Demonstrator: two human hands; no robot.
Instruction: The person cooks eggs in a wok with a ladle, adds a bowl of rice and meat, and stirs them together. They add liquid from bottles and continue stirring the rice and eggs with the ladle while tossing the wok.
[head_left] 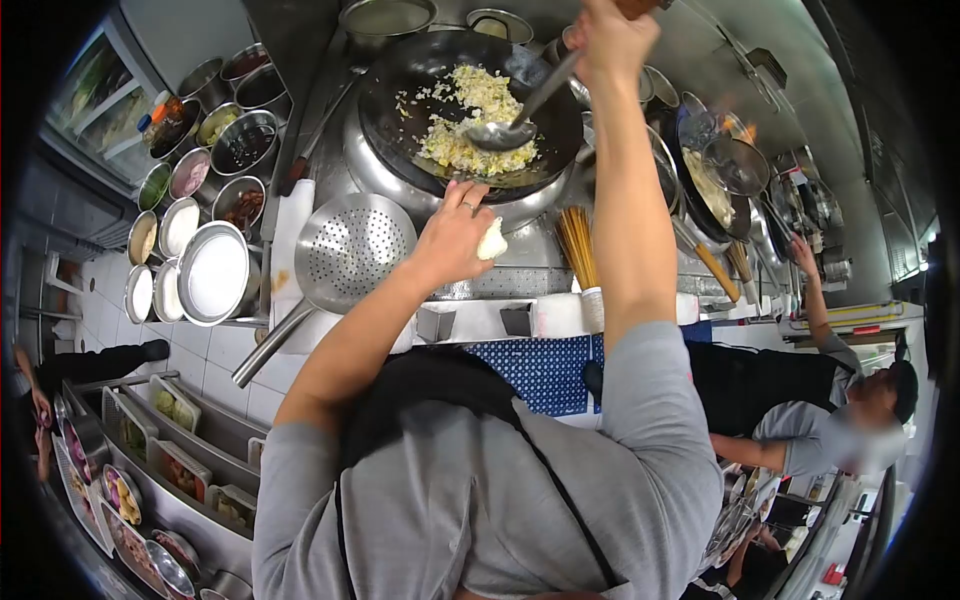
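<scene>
My right hand (pixel 615 45) is closed high on the handle of a steel ladle (pixel 500 136), whose bowl rests in the food. Under it, fried rice (pixel 485 95) with yellow and green bits lies spread in a large black wok (pixel 400 70). My left hand (pixel 455 235) is at the near rim of the wok, its fingers closed on what looks like a folded white cloth (pixel 491 241). Part of the cloth is hidden by the hand. Left of that hand lies a perforated steel strainer (pixel 356 250); a bamboo wok brush (pixel 577 245) stands to its right.
Metal pots of ingredients, among them a bowl of white contents (pixel 213 272), crowd the left. On the right, a second wok (pixel 705 185) sits near flames (pixel 740 128), with a co-worker (pixel 800 400) beside it. Food containers (pixel 180 470) fill the counter at lower left.
</scene>
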